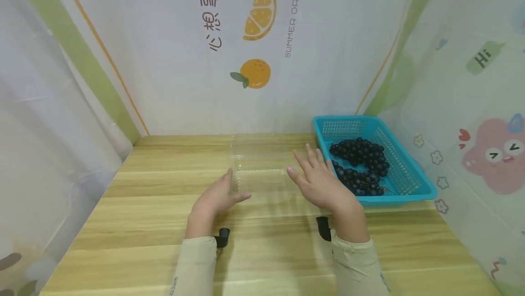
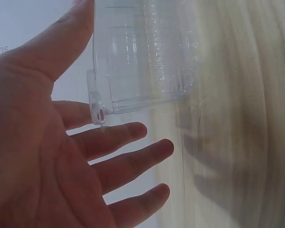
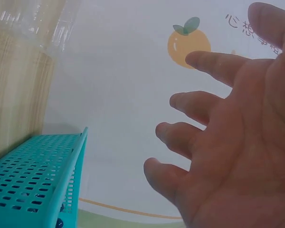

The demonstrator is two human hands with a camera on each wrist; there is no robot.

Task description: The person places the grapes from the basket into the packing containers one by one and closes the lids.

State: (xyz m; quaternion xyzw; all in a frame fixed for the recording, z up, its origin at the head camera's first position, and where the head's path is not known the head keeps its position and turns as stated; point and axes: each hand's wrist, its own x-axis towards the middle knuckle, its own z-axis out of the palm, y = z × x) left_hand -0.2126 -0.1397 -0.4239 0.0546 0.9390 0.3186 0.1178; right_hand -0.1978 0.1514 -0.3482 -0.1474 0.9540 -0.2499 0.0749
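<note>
A clear plastic box (image 1: 262,181) with its lid (image 1: 258,144) raised at the back stands mid-table. My left hand (image 1: 217,197) is at the box's left side, thumb in front and the other fingers extended and spread. In the left wrist view, the thumb and index finger are close to the corner of the clear box (image 2: 147,57); firm contact cannot be made out. To the right of the box, my right hand (image 1: 321,184) is raised with spread fingers and holds nothing. Beside it, dark grapes (image 1: 365,154) lie in a blue plastic basket (image 1: 404,168).
The wooden table (image 1: 135,223) meets a white printed curtain (image 1: 176,81) along its back edge. Another printed curtain (image 1: 463,100) hangs at the right, close to the basket. Black wrist mounts (image 1: 324,228) project inward from both sleeves.
</note>
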